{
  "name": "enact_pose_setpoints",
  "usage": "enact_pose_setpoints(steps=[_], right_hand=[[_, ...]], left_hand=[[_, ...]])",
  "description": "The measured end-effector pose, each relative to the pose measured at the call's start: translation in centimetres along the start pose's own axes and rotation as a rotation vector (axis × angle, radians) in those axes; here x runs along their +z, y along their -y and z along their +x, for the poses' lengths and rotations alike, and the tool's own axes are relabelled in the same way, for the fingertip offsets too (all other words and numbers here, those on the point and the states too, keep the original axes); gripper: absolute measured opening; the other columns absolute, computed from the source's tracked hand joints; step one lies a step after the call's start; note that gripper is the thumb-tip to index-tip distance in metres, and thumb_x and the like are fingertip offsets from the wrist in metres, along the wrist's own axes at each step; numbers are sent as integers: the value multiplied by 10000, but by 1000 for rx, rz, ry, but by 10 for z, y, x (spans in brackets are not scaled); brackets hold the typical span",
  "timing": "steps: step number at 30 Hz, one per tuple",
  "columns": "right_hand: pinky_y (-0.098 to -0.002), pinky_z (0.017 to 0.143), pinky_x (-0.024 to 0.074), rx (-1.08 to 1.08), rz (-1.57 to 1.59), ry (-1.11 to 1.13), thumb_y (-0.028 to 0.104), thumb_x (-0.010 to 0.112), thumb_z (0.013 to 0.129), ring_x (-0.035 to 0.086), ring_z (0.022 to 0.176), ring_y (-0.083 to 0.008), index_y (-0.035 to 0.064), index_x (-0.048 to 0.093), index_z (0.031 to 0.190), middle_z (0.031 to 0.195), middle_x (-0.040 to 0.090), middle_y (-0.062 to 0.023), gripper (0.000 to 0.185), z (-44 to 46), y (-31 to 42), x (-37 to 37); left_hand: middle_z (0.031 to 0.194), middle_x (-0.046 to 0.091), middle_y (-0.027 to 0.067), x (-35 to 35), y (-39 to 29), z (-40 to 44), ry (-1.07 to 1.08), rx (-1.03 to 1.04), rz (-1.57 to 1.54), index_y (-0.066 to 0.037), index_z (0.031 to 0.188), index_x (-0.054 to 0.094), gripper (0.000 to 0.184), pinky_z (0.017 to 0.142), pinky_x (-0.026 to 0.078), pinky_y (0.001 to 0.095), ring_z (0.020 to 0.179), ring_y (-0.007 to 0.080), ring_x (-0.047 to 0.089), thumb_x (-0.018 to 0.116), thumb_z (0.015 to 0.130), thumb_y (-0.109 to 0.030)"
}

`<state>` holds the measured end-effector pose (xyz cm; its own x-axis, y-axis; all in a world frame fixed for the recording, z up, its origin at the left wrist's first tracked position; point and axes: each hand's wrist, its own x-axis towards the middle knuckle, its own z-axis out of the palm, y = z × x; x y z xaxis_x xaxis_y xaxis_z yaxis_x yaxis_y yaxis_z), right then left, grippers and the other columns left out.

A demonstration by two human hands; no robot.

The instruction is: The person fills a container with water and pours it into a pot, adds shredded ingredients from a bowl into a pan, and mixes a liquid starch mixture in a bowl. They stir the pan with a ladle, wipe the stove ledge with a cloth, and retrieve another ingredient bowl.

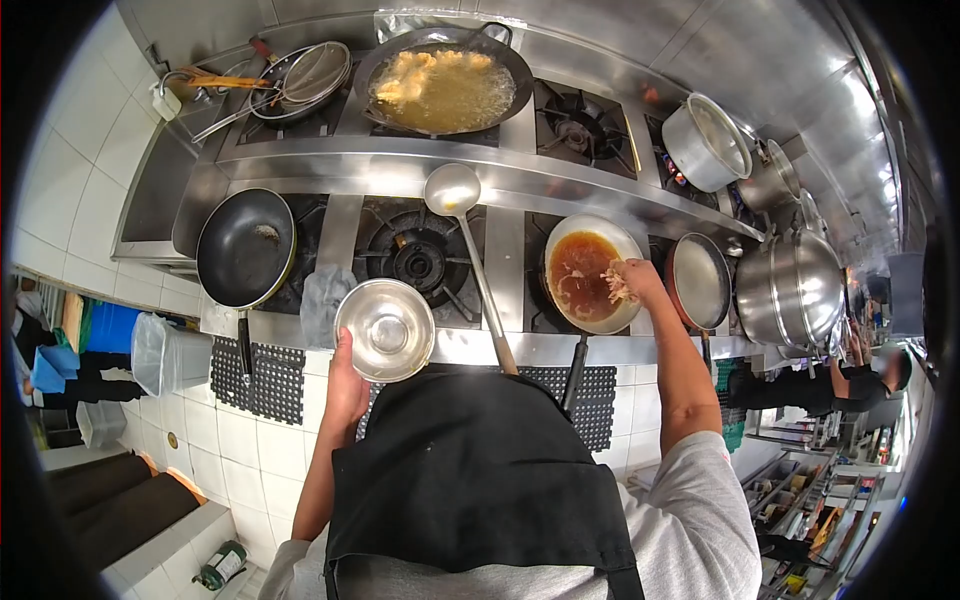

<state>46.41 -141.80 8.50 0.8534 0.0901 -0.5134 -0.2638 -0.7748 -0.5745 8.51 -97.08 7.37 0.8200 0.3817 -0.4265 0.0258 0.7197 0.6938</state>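
1. Left hand [346,385]: thumb over the rim, clamped on metal bowl [385,330]; opening faces up, presumably to keep contents in.
2. Right hand [640,278]: fingertips bunched on pale shreds [617,288] over the right side of the frying pan [600,232]; held low, likely to limit splashing. Contact with brown liquid [580,262]: cannot tell.
3. Frying pan: stove's [507,260] front row. Long axis follows its handle [576,365], pointing toward the apron [470,470], slightly left; probably for reach.
4. Wok [519,98]: rear row, frothing.
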Motion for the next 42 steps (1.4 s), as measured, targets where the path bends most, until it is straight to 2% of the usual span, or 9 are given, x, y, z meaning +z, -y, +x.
enact_pose_setpoints(steps=[3, 6, 12, 15, 18, 27, 33, 39, 42], right_hand=[[-335, 506, 529, -123, 63, 9, 100, 576, 997, 679, 621, -185, -31, 699, 1021, 819, 721, -95, 181, 70, -80, 5], [-356, 552, 572, 25, 469, 92, 14, 558, 970, 711, 666, -219, -28, 625, 1110, 858, 727, -109, 161, 36, -48, 5], [-364, 579, 605, 103, 265, -9, -87, 521, 922, 708, 723, -245, 13, 546, 1175, 910, 701, -149, 274, 2, -14, 3], [-351, 555, 593, 36, 597, 31, -76, 539, 929, 698, 707, -231, 8, 549, 1172, 912, 705, -145, 258, -1, -16, 10], [-337, 538, 583, 9, 642, 93, -35, 574, 949, 694, 718, -210, 8, 568, 1165, 923, 709, -129, 221, 0, -21, 8], [-276, 508, 505, 49, 157, -19, 95, 611, 999, 657, 616, -132, 25, 687, 1076, 820, 719, -53, 129, -26, 12, 1], [-260, 483, 460, 50, 590, -24, 123, 628, 998, 653, 621, -129, 51, 664, 1107, 839, 721, -46, 135, 0, -13, 8], [-319, 542, 521, 80, 389, 80, 40, 543, 1005, 695, 749, -199, 47, 563, 1242, 984, 701, -84, 238, -2, -12, -8], [-324, 558, 532, 51, 629, 182, 30, 509, 1014, 701, 781, -210, 45, 568, 1280, 1006, 703, -87, 272, -11, -4, -11]], left_hand=[[1529, 489, 174, -4, 2, 2, -33, -9, 7, 42, 1538, 365, 656, 1199, 345, 401, 1413, 246, 473, 414, 1113, -455], [1533, 484, 177, -1, 0, 0, -31, -5, 7, 42, 1538, 363, 655, 1200, 345, 402, 1416, 246, 471, 419, 1113, -453], [1520, 497, 180, 1, -1, 1, -56, -15, 2, 47, 1531, 374, 644, 1186, 367, 394, 1399, 250, 490, 426, 1113, -441], [1501, 513, 184, -1, 2, 3, -55, -6, 3, 56, 1519, 388, 639, 1169, 388, 388, 1379, 249, 510, 430, 1113, -436], [1485, 523, 190, -4, 4, 4, -58, -11, 8, 68, 1507, 396, 638, 1157, 399, 384, 1364, 245, 523, 433, 1113, -433], [1482, 522, 196, -5, 5, 4, -62, -22, -7, 85, 1501, 393, 642, 1156, 397, 380, 1360, 241, 524, 428, 1115, -427], [1494, 514, 192, -7, 7, 6, -67, -27, -7, 83, 1512, 385, 644, 1165, 385, 379, 1371, 243, 514, 430, 1115, -422], [1508, 500, 191, -4, 5, 5, -61, -26, 2, 74, 1520, 380, 648, 1175, 375, 380, 1386, 241, 500, 425, 1115, -430], [1512, 495, 193, -5, 6, 5, -39, -20, 3, 73, 1522, 373, 662, 1179, 373, 384, 1391, 243, 496, 421, 1114, -446]])
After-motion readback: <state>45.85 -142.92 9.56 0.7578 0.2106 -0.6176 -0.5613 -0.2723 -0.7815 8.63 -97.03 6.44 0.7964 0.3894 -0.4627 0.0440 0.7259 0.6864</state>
